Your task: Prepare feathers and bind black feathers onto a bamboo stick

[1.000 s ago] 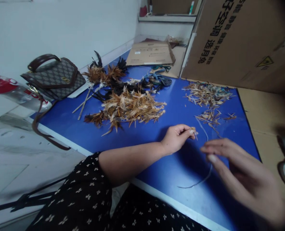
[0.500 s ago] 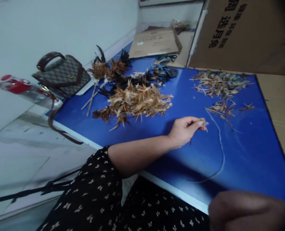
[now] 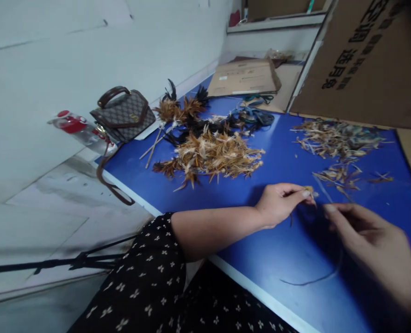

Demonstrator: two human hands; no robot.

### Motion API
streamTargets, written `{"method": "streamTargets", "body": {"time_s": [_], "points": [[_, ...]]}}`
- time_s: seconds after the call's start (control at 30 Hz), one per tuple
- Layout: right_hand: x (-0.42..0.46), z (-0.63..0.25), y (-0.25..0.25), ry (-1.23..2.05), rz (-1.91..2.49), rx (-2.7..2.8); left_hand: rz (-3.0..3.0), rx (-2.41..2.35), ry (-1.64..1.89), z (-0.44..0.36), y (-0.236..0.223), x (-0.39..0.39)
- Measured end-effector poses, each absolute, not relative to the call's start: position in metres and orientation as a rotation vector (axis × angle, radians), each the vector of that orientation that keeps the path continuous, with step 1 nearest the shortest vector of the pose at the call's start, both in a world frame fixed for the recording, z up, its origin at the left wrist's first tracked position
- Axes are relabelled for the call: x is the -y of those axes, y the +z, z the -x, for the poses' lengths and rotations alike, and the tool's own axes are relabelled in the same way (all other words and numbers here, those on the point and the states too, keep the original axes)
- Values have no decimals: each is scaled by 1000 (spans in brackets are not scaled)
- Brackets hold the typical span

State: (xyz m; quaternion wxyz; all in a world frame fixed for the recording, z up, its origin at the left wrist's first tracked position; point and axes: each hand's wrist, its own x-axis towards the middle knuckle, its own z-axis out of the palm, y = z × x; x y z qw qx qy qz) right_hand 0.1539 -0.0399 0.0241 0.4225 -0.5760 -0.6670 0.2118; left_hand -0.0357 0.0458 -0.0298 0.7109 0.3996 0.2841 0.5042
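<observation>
Left hand pinches a small feather tuft above the blue worktop

The left hand [image 3: 278, 206] reaches over the worktop [image 3: 236, 245] toward its right part, thumb and forefinger clamped on a small feather tuft [image 3: 310, 190]. That tuft sits at the fingertips, between the front edge and the loose feathers behind it. A short dark strand [image 3: 291, 219] shows below the left hand.

The right hand [image 3: 379, 249] is just beside, nearer the right edge. Its thumb and forefinger tips come close together; whether they meet or grip anything I cannot tell. A thin cord [image 3: 322, 188] runs toward these fingertips, passes from sight behind the hand, and shows again in a curve near the front edge.

Toward the right edge, behind the hands, lie a small feather cluster [image 3: 342, 175], a stray feather bit [image 3: 381, 177] and, farther back, a mixed feather pile [image 3: 337, 138]. A large brown feather heap [image 3: 215, 155] covers the middle of the worktop, with dark feathers along its back. Two feathered sticks cross near the left corner, beside a handbag [image 3: 127, 115] and a red-labelled bottle [image 3: 84, 132]. Flat cardboard [image 3: 243, 76] lies at the back edge.
</observation>
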Motion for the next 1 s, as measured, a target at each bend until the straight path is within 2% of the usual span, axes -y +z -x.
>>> {"method": "streamTargets", "body": {"time_s": [0.2, 0.47, 0.73, 1.0], "points": [[25, -126, 13, 758, 1541, 1501, -922, -653, 1111, 37, -26, -42], [32, -144, 16, 472, 1645, 1288, -899, -692, 1101, 36, -29, -44], [27, -139, 7, 568, 1513, 1351, -960, -660, 1079, 35, -30, -39], [33, -136, 5, 508, 1379, 1479, -1118, -607, 950, 42, -33, -33]]}}
